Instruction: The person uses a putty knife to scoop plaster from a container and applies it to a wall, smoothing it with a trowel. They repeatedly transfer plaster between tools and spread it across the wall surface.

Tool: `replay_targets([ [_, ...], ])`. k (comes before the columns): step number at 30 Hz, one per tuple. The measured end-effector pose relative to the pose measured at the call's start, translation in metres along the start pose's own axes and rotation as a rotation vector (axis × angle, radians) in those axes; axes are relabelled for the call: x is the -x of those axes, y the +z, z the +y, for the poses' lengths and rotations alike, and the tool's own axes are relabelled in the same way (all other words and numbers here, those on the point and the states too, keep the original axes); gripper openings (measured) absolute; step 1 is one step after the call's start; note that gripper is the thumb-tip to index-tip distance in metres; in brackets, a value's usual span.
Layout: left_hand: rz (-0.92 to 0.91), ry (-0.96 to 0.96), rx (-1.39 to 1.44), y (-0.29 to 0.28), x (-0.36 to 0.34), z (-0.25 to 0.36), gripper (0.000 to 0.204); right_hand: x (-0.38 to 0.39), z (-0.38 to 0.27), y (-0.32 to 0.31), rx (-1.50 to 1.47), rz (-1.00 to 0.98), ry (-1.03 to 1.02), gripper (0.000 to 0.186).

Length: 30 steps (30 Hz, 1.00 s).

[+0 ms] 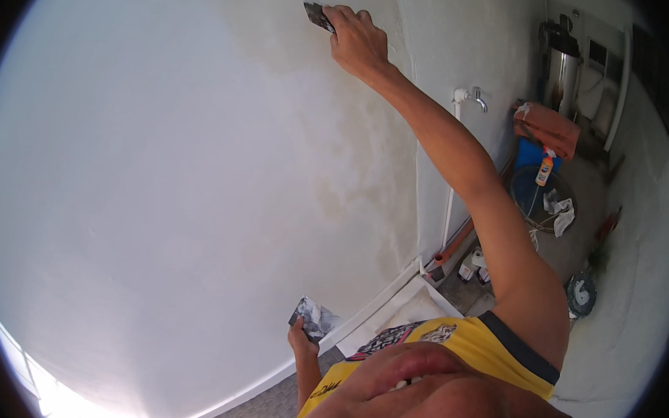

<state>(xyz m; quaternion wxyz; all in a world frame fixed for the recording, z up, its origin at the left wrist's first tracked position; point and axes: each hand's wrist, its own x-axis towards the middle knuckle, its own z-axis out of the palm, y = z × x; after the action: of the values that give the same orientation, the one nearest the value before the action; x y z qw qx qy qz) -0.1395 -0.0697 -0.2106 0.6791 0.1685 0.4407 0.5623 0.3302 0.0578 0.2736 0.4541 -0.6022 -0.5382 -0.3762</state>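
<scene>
High up, my right hand point(360, 43) reaches to the pale plastered wall point(157, 181), its fingers wrapped round a putty knife point(317, 15). The blade lies at or very near the wall surface; I cannot tell whether it touches. Low down, near my body, my left hand point(302, 340) is closed on a second, wide putty knife point(317, 320) loaded with white putty. Damp-looking tan patches point(351, 162) run down the wall near its right corner.
A metal tap point(481, 100) sticks out of the right-hand wall on a white pipe point(449, 216). Beyond my right arm stand a dark round tub point(519, 201), an orange spray bottle point(544, 171), a reddish bundle point(548, 128) and a metal cylinder point(565, 76). A putty-smeared bucket point(582, 296) sits lower right.
</scene>
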Motion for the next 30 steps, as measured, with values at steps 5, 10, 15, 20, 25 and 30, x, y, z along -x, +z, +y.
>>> replay_targets([
  [5,0.009,0.029,0.025,-0.012,0.013,0.001,0.024,0.002,0.07,-0.043,-0.122,0.175,0.454,0.041],
  [10,0.046,-0.021,0.028,-0.034,0.007,0.0,0.026,-0.043,0.105,-0.032,-0.051,-0.012,0.631,0.041],
  [15,0.024,0.018,-0.038,-0.029,0.009,0.003,0.027,-0.011,0.048,-0.014,0.056,0.079,0.1,0.05],
  [20,-0.036,0.056,0.031,-0.009,0.025,0.01,0.025,-0.02,0.06,-0.064,0.054,0.184,0.032,0.047],
  [25,-0.035,0.047,0.031,-0.006,0.03,0.011,0.025,-0.092,0.115,-0.055,-0.094,0.25,-0.182,0.039],
  [30,0.025,0.009,0.067,-0.014,0.03,0.002,0.028,-0.013,0.143,0.003,0.038,0.197,-0.092,0.054],
])
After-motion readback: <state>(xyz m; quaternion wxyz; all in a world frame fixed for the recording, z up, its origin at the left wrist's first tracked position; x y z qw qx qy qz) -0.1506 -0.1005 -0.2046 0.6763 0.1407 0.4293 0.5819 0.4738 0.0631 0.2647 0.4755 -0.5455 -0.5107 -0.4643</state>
